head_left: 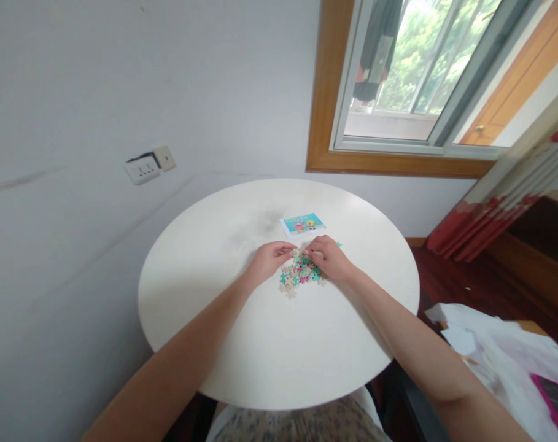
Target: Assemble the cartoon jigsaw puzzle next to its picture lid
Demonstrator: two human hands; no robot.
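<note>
A small heap of loose jigsaw pieces (pixel 299 274), teal, pink and tan, lies near the middle of a round white table (pixel 242 344). My left hand (pixel 272 258) rests at the heap's left edge with its fingers curled in a pinch toward the pile. My right hand (pixel 327 255) lies on the heap's right side, fingers bent and pressed on the pieces. The fingertips of both hands almost meet above the pile. What each pinch holds is too small to make out. A small colourful puzzle box (pixel 302 224) lies flat just beyond the hands.
The table stands against a white wall with a socket (pixel 143 169) at the left. A wood-framed window (pixel 398 92) is behind it, a curtain (pixel 513 190) at the right. White cloth and a pink phone (pixel 555 399) lie low at the right.
</note>
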